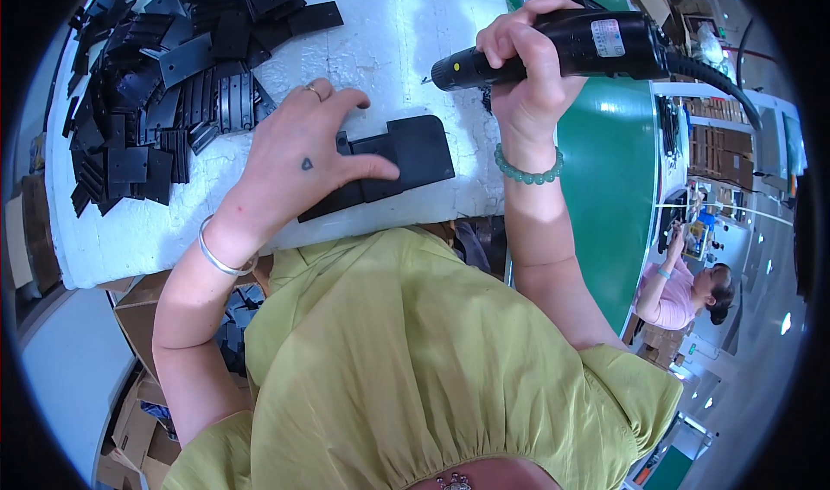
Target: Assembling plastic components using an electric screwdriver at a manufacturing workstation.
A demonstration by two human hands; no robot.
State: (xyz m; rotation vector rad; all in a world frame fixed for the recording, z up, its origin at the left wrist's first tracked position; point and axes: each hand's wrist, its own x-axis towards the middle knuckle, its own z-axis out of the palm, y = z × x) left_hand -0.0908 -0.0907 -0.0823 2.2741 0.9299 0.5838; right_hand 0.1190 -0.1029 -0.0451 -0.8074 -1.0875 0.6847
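My right hand (532, 66) is wrapped round a black corded electric screwdriver (629, 53). The tool lies nearly level above the table's right side, its thin bit pointing left. Nothing touches the bit. My left hand (307, 157) has its thumb and index finger spread apart, with the thumb over a flat black part (424, 148) with a rounded corner. That part lies on the white work surface near my body. Part of it is hidden beneath the left hand, and whether the thumb presses on it I cannot tell.
A heap of black plates and ribbed strips (229, 36) covers the left and far side of the white worktable (406, 23). To the right runs a green surface (609, 187). Another person (670, 295) in pink sits farther right. The screwdriver's cable (722, 83) trails off right.
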